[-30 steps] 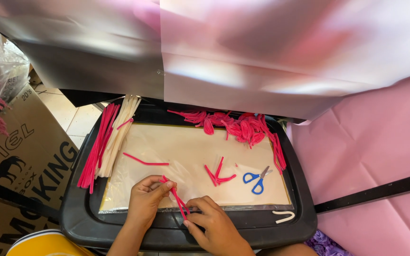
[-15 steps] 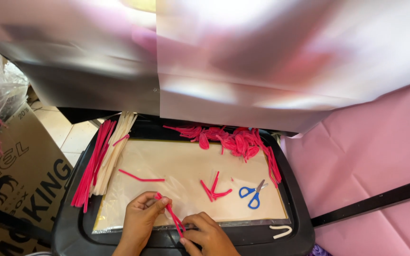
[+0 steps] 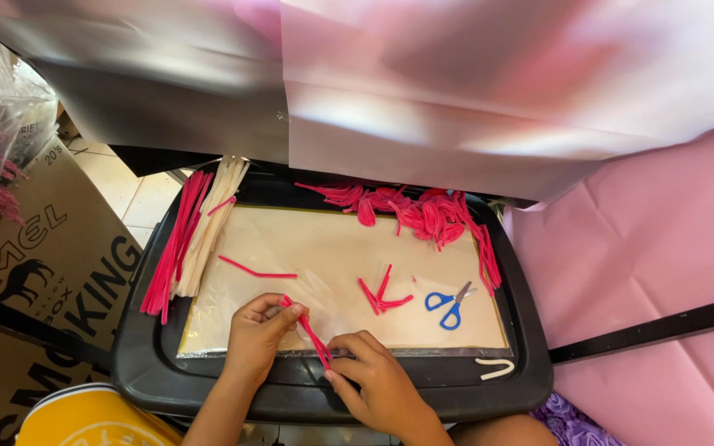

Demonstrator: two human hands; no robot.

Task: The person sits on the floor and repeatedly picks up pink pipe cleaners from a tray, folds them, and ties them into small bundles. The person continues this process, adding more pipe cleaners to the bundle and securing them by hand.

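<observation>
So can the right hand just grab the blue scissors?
Probably yes. The blue scissors lie flat on the board, just past the right hand, with nothing between them. But that hand's grip is busy pinching the pink pipe cleaner, so it would have to let go.

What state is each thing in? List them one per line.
Left hand: pinching the upper end of a pink stem.
Right hand: pinching its lower end.
Pink stem: held slanted between both hands.
Scissors: closed, lying flat on the sheet.
Bent pink stem: lying loose on the sheet.
Pink and white stem bundle: lying along the tray's left edge.
Black tray: flat.
</observation>
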